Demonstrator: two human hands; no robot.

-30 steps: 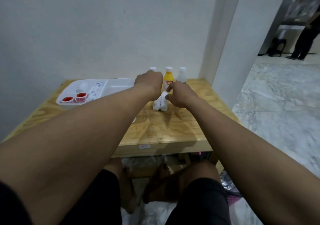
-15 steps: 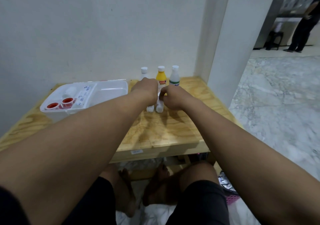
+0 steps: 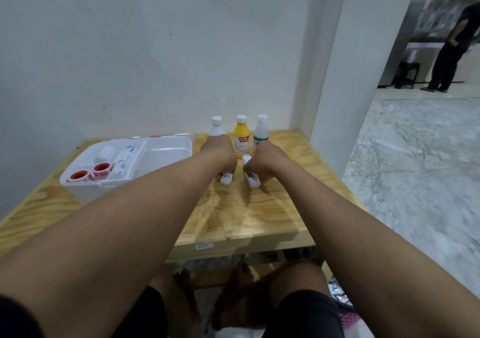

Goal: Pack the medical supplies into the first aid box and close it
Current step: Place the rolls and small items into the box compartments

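The left hand [image 3: 220, 153] has its fingers curled down round one white roll, the left roll [image 3: 225, 179], whose near end pokes out under the knuckles. The fingers of the right hand [image 3: 265, 161] grip a second, the right roll [image 3: 253, 181], which shows at both ends of the fist. That makes two rolls, one per hand, both white with faint dark print and low over the wooden surface [image 3: 246, 213]; I cannot tell whether they touch it.

At 12 o'clock from the hands three bottles stand upright in a row, all white-capped: a white bottle [image 3: 217, 127], a yellow bottle [image 3: 241, 137] and a green-labelled bottle [image 3: 261, 133].

At 9 o'clock sits one first aid box [image 3: 85, 193], open and translucent white. At its 7 o'clock corner lie two red-cored tape rolls [image 3: 78, 176], with white wrapped packs beside them, too blurred to count.
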